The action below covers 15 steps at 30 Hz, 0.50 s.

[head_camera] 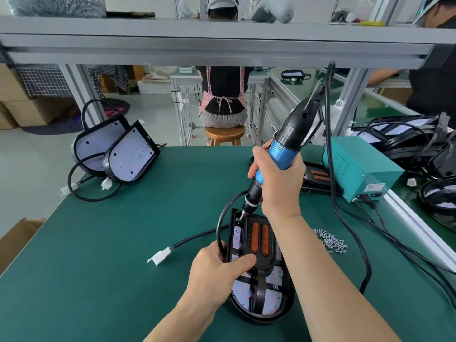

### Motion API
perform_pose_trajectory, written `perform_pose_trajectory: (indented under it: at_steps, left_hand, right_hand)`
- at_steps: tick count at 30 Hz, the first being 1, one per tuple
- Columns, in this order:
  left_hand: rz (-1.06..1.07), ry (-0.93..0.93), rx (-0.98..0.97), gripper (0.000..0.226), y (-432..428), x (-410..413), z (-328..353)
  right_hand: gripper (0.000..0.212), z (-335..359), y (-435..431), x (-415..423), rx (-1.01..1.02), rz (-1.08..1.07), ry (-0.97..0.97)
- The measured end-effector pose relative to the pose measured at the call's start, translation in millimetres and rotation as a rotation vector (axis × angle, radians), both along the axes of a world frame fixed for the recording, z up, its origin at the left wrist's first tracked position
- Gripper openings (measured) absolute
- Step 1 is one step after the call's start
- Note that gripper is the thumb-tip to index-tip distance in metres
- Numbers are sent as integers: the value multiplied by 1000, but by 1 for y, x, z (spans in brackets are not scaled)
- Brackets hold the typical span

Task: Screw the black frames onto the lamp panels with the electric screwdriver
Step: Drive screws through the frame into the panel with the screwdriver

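A lamp panel (271,302) lies on the green mat in front of me, with a black frame (259,245) carrying two orange strips laid on top. My left hand (217,270) grips the panel's left edge, thumb pressed on the frame. My right hand (278,178) holds the blue and black electric screwdriver (286,144) tilted, its bit touching the panel's far left corner. A pile of small silver screws (330,240) lies to the right of the panel.
Two lamp panels (116,149) with coiled cables lean at the far left of the mat. A teal power box (357,169) stands at the right, with cables trailing across the mat. More black frames (404,137) are heaped beyond it. A white connector (160,255) lies left of the panel.
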State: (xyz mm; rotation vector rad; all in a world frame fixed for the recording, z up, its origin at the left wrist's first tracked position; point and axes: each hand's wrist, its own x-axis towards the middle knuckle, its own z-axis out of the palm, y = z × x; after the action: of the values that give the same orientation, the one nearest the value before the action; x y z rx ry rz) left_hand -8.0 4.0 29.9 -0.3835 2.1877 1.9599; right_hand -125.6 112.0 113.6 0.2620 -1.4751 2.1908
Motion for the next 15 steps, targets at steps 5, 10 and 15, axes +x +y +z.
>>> perform_pose_trajectory:
  at_steps: [5, 10, 15]
  left_hand:
    - [7, 11, -45, 44, -1, 2, 0]
    - [-6, -10, -44, 50, -1, -1, 1]
    - [-41, -19, -52, 50, -3, -5, -1]
  right_hand:
    - [18, 3, 7, 2, -7, 44, -45]
    - [31, 8, 16, 8, -75, 88, -56]
    - [15, 22, 30, 13, -124, 73, -19]
